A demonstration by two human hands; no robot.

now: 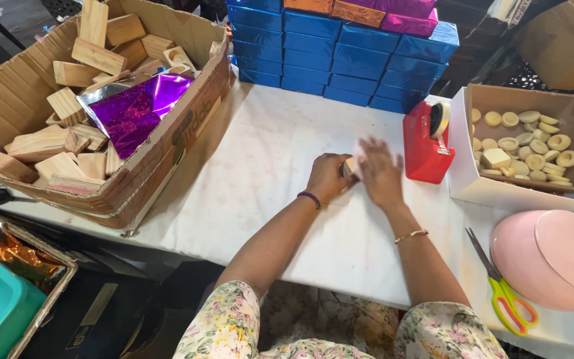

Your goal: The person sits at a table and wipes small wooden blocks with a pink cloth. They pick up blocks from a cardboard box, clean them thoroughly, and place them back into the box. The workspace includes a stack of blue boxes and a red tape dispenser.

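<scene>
Pressing a small wooden block [349, 166] between them, both hands are resting on the table [267, 159]; the left hand [327, 177] is curling its fingers around it, the right hand [379, 173] is lying flat with fingers together; the block's axis is hidden.

Both hands, left hand [327, 176] and right hand [379, 171], meet at table [267, 153] centre on a small block [349, 166]. Far left: cardboard box [8, 100] of wooden blocks [94, 56]. Far centre: stacked boxes [340, 60]. Right: tape dispenser [426, 143], then tray [463, 179] of discs [533, 143]. Near right: scissors [503, 286], round lidded container [549, 256].
</scene>
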